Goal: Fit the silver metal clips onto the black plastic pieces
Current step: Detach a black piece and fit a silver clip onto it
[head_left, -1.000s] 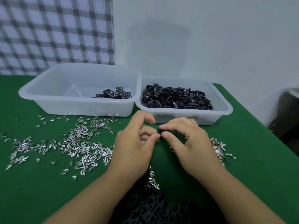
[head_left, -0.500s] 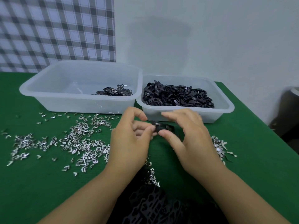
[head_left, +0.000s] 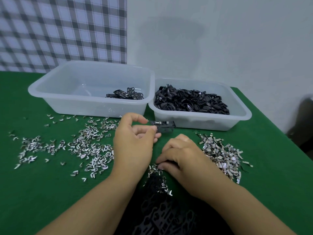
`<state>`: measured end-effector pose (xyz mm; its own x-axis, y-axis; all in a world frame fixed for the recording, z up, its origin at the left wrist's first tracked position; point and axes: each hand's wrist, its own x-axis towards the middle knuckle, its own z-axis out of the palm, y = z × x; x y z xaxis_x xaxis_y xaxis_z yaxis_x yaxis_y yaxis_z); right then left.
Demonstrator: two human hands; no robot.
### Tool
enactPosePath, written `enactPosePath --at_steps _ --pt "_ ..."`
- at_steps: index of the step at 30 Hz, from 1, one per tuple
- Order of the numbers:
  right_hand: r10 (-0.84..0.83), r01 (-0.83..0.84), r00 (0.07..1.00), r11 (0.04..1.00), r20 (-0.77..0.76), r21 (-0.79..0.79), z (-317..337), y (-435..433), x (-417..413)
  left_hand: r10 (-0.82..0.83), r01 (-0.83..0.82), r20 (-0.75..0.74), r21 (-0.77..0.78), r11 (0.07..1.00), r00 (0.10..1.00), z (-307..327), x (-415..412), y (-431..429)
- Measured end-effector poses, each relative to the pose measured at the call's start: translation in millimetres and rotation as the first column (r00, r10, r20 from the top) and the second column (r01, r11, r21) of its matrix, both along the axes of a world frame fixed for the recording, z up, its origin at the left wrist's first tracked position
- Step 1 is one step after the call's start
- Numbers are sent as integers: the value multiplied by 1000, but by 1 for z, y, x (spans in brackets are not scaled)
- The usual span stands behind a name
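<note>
Soft, even indoor light; a faint shadow on the wall (head_left: 172, 41); wide-angle bending at edges.

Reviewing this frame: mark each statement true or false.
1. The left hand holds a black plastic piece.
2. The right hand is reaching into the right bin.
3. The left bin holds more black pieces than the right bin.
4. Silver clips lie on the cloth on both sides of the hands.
1. True. The left hand holds a black plastic piece.
2. False. The right hand is down at a small cluster of clips on the green cloth.
3. False. The left bin holds only a few; the right bin is heaped.
4. True. Silver clips lie left and right.
</note>
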<state>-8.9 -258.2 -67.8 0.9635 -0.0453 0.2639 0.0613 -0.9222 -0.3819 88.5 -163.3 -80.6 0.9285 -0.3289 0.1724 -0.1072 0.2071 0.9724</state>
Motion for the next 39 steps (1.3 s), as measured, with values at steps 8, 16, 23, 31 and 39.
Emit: enactPosePath --at_steps 8,16,23,31,39 --pt "-77 69 995 992 69 106 4 -2 -5 -20 21 -6 20 1000 1000 3 -2 1" --pt "-349 262 825 933 444 247 6 -17 -11 -112 101 90 118 988 990 7 -9 0" --pt "-387 275 801 916 457 293 6 -19 -10 -195 183 96 121 976 976 11 -15 1" --pt "-389 275 824 910 411 310 6 -21 -10 -241 234 74 101 967 968 14 -18 2" --pt "-390 305 815 918 428 254 6 -22 -9 -274 267 73 86 960 959 16 -19 3"
